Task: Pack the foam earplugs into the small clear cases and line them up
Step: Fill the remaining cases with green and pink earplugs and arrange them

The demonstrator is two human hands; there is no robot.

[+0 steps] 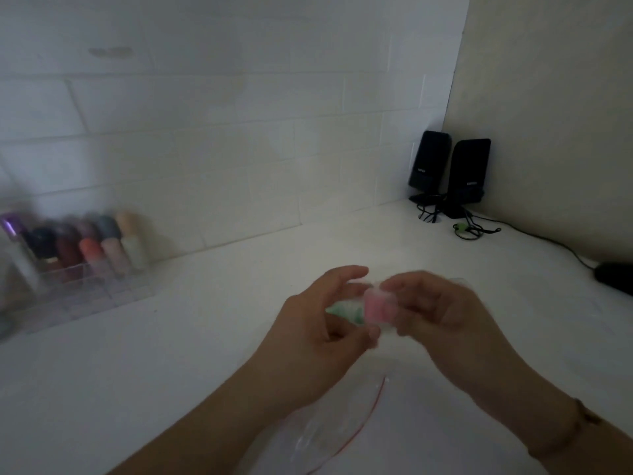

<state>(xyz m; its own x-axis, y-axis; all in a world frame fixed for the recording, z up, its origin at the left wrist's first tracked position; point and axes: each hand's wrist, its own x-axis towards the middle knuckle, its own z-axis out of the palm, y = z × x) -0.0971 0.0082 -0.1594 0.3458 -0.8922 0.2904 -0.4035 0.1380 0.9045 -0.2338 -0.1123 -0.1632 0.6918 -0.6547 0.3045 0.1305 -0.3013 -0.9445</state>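
Note:
Both hands meet above the middle of the white counter [205,354]. My left hand [318,320] and my right hand [435,313] hold a small clear case [373,308] between their fingertips. Pink foam shows inside the case, and a green earplug [344,310] shows at its left by my left fingers. Motion blur hides whether the case is open or closed. A clear zip bag [329,437] with a red seal strip lies flat on the counter under my wrists.
A clear acrylic organiser [78,286] with several coloured tubes stands at the left against the tiled wall. Two black speakers [448,173] with tangled cables sit in the far right corner. A dark object [615,277] lies at the right edge.

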